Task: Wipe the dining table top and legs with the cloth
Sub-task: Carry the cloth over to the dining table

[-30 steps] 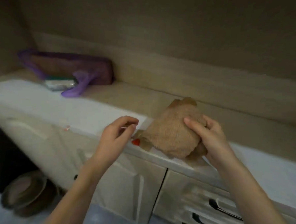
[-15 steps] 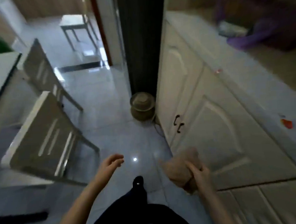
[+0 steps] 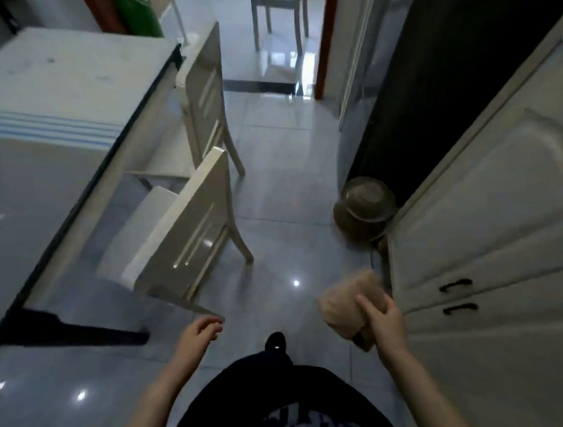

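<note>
The only writing in sight is pale lettering on the person's dark shirt [image 3: 283, 406] at the bottom centre. It is upside down, cut off and too blurred to read.

The cloth [image 3: 345, 308] is tan, soft and fuzzy, bunched into a thick wad. It sits in the lower right of the frame in the right grip [image 3: 385, 319], whose fingers curl round its near side, in front of cream cabinet doors [image 3: 501, 201] with black handles [image 3: 457, 285]. The left grip [image 3: 200, 332], lower centre, holds nothing, with its fingers loosely curled.

The bench [image 3: 44, 193] fills the left of the frame, well apart from the cloth. Its top is glossy grey with a dark edge, and its far end is pale with blue stripes. Two cream chairs [image 3: 189, 231] stand along its side. A round metal pot [image 3: 364, 209] rests on the shiny grey tiled floor [image 3: 288, 180] at centre right.
</note>
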